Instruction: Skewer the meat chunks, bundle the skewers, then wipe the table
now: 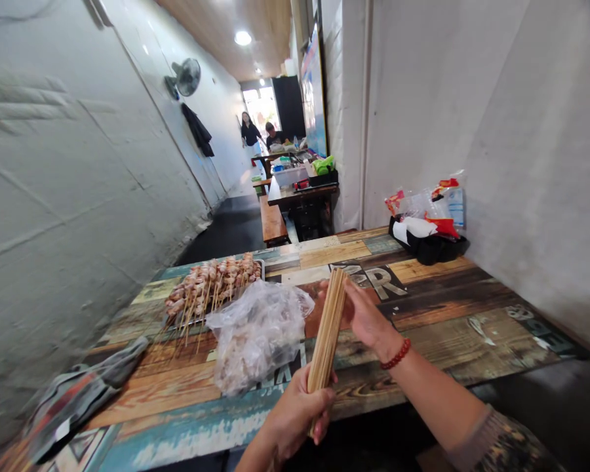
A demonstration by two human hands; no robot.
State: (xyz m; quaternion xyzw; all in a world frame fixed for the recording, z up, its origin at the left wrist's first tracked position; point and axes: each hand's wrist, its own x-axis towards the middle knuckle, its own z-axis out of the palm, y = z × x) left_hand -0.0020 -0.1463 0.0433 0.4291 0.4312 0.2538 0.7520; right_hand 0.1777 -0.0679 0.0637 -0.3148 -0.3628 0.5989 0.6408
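My left hand (pixel 297 413) grips the lower end of a thick bundle of bamboo skewers (pixel 328 328), held upright and tilted over the painted wooden table (pixel 452 308). My right hand (pixel 366 314), with a red bead bracelet on its wrist, rests flat against the upper part of the bundle. Just left of the bundle lies a clear plastic bag of raw meat pieces (pixel 255 337). Behind it a metal tray (pixel 261 265) carries several loaded meat skewers (pixel 211 285).
A folded cloth (pixel 86 390) lies at the table's left corner. A black tray with tissue and sauce packets (pixel 430 229) stands against the right wall. Further tables and a bench (pixel 273 223) run down the narrow room, where two people are at the far end.
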